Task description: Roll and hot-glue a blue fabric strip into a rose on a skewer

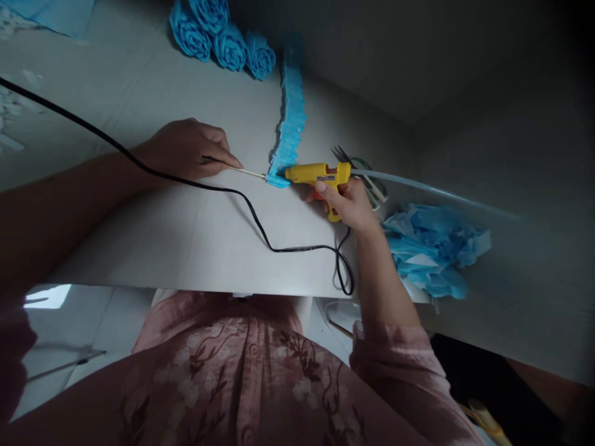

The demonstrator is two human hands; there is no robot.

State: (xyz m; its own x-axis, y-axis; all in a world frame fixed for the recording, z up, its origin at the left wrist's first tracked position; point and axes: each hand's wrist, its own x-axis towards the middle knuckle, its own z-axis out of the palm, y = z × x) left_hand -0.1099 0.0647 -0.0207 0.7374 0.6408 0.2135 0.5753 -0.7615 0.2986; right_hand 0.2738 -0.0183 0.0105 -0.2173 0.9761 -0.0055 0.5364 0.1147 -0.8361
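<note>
My right hand (351,201) is wrapped round the grip of a yellow glue gun (313,173), a long clear glue stick (432,188) jutting from its back. The gun's nozzle meets the near end of a pleated blue strip (292,111), which runs away from me across the table. My left hand (190,152) pinches a thin wooden stick (248,172); its tip sits at that same end of the strip, where a bit of blue is around or against it. Whether the stick is glued there, I cannot tell.
Several blue rosettes (230,46) stand at the back. Scissors (372,179) lie behind my right hand, and crumpled blue sheets (432,244) sit at the right. A black cord (186,181) crosses my left forearm and loops over the table (195,235). Blue material (60,15) lies back left.
</note>
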